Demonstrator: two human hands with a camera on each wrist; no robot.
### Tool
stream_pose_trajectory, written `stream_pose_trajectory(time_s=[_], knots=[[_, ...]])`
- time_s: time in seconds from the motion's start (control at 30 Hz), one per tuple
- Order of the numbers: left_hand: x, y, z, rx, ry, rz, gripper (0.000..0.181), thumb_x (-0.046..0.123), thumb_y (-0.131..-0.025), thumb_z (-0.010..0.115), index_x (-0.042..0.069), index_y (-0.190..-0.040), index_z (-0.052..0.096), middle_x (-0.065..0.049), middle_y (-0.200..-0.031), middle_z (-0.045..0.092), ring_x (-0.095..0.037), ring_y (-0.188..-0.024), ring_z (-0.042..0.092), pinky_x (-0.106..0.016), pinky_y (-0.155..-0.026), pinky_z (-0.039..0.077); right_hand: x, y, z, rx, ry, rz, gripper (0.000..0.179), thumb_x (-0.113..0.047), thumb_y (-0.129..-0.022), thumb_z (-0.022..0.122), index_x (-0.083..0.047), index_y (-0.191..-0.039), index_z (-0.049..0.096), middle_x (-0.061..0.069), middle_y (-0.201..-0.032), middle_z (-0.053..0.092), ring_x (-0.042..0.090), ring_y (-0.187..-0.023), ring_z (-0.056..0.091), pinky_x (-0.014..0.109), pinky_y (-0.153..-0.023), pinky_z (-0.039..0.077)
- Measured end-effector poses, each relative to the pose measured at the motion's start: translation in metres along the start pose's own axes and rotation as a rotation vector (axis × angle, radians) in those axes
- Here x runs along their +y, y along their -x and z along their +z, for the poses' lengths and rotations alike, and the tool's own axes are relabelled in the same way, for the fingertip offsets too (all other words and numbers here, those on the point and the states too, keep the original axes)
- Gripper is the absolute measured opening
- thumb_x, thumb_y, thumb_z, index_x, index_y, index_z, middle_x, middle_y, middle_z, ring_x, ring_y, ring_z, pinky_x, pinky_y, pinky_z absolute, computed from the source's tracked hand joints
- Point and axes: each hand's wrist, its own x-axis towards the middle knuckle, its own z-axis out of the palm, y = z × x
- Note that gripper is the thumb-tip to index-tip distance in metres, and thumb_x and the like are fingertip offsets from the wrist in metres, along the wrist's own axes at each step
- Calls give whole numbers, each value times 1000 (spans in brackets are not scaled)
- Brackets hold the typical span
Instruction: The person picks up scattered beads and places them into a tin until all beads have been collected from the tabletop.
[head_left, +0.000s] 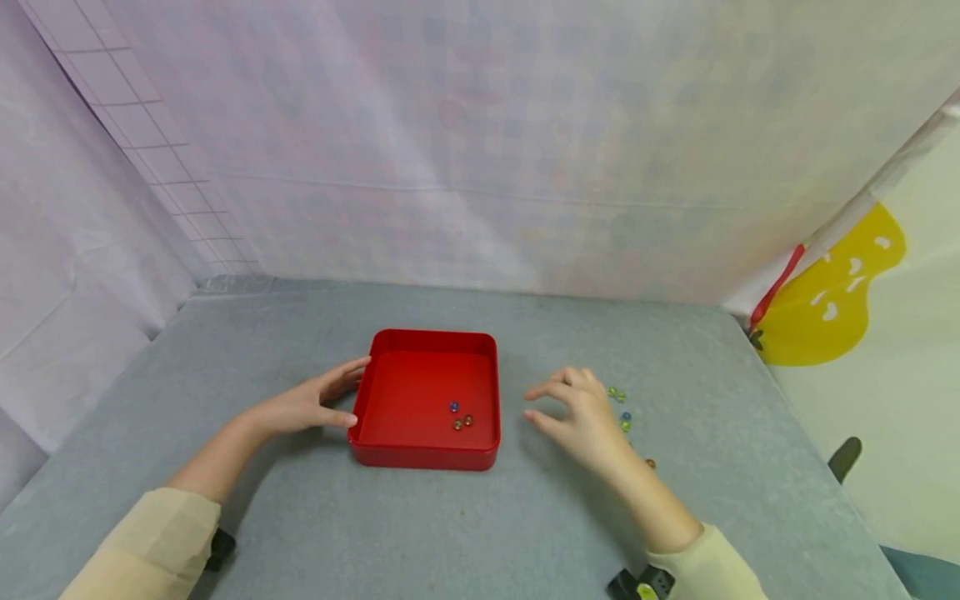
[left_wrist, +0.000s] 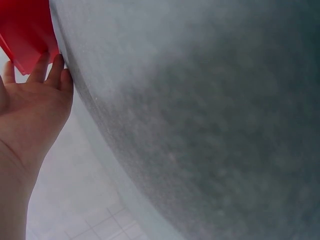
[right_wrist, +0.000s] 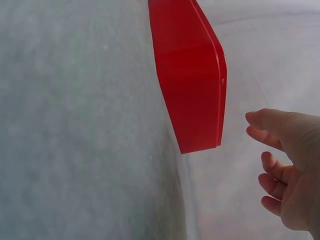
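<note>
A square red tray (head_left: 423, 457) stands on the grey cloth, with one blue marble (head_left: 454, 407) and two brown marbles (head_left: 462, 422) on its floor. My left hand (head_left: 303, 406) rests against the tray's left wall, thumb at the near part and fingers farther back. In the left wrist view its fingertips touch the red wall. My right hand (head_left: 576, 414) hovers to the right of the tray, thumb and forefinger apart, nothing visible between them. Beyond it lie several loose marbles: yellow-green marbles (head_left: 617, 393), a blue marble (head_left: 627, 415) and a brown marble (head_left: 650, 463).
A grey cloth (head_left: 360, 533) covers the table. Pale hanging sheets (head_left: 480, 167) close off the back and the left side. On the right sheet is a yellow pear-like print (head_left: 832, 300). Black wrist devices (head_left: 641, 583) sit at the sleeves.
</note>
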Motion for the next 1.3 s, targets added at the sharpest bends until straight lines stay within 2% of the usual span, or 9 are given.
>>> stream_pose_trajectory(time_s=[0.23,0.5,0.83,1.0,1.3], knots=[[0,0,0,-1,1,-4,85,13,-89,68,6,-154,13,-22,-155,19,-41,-140,16,-62,-107,18,6,4,-4,23,0,12,22,-12,-72,85,-13,-91,75,-2,-86,58,17,-86,48,39,-77,37],[-1,0,0,3,-2,-10,85,14,-89,67,8,-154,13,-21,-155,18,-41,-140,16,-62,-107,19,13,8,-9,65,15,-3,23,-10,-70,85,-15,-90,75,-7,-85,58,17,-85,49,39,-77,38],[0,0,0,5,-3,-17,85,14,-89,68,8,-154,13,-22,-155,18,-41,-140,15,-62,-107,18,20,15,-16,83,16,-10,24,-8,-70,85,-13,-90,75,-4,-85,59,18,-84,49,38,-76,37],[2,-1,0,5,-4,-21,85,15,-89,68,8,-154,14,-22,-155,18,-41,-140,16,-63,-106,19,25,19,-19,88,22,9,23,-7,-69,85,-13,-90,75,-6,-84,58,16,-83,48,36,-73,37],[0,-1,-1,-1,-5,-18,85,13,-89,68,8,-154,13,-22,-155,17,-41,-141,15,-62,-107,17,31,23,-26,77,28,39,22,-7,-72,84,-12,-91,75,-1,-85,60,19,-84,48,38,-73,37]])
